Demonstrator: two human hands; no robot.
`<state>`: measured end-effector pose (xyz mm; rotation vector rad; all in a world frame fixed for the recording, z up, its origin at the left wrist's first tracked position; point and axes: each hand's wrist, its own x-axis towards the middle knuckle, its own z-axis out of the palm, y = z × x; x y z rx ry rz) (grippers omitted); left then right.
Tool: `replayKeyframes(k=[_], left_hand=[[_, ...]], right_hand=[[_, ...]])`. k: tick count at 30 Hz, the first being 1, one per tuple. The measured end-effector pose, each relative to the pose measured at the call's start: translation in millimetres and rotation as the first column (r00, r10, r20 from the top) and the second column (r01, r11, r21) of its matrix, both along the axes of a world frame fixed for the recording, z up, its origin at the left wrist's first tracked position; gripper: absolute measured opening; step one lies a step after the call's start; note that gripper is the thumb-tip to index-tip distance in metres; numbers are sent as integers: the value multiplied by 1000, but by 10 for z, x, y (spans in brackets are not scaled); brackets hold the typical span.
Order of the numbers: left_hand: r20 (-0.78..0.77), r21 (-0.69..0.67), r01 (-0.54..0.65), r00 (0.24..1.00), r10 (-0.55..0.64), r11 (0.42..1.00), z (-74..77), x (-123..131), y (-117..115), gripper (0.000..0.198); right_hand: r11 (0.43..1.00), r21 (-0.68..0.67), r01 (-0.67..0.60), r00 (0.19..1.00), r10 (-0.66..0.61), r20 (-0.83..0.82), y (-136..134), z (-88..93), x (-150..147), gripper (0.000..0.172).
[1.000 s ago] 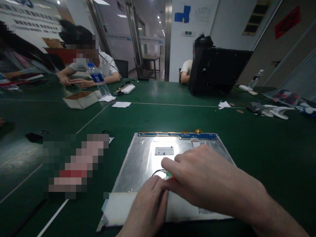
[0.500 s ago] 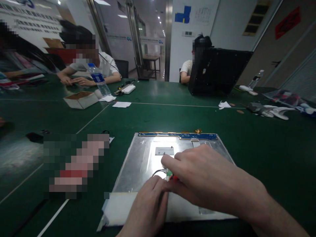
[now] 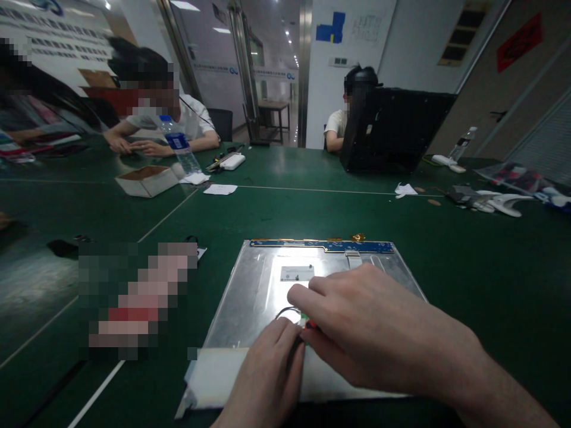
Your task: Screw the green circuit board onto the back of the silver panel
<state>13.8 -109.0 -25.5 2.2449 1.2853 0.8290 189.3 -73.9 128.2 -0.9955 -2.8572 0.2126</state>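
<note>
The metal panel lies at six o'clock, likely stiff, slick, fragile; hold its side edges; whether your left hand grips anything I cannot tell; at its two o'clock your right hand pinches an orange-red piece

Both hands worked close together, bare to the forearm. The right forearm slanted in from the lower right, and the right hand lay with its back upward, knuckles raised, fingers curled – forefinger reaching leftward, thumb below it, the two closed in a pinch. The left hand sat lower and further left, its fingers bunched and aimed toward the far edge of the desk, its inner side in shadow. The fingertips nearly met – whether they touched could not be told.
</note>
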Motion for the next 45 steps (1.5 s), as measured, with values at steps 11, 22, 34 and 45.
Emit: replayKeyframes(k=[11,22,34,45], left_hand=[[7,-3,14,1000,-14,1000,33,8,1,17],[18,6,7,1000,-7,1000,-50,-14,5,16],[10,31,-1,1000,1,1000,-43,-13,-3,15],[-4,-5,3,1000,-3,1000,-13,-5,5,15]], right_hand=[[1000,12,15,1000,-15,-1,0,-15,9,8],[1000,6,20,1000,-20,-8,19,-37,9,15],[1000,-17,6,1000,-7,-22,5,-32,6,11],[1000,-5,-22,1000,22,0,-4,-6,6,10]])
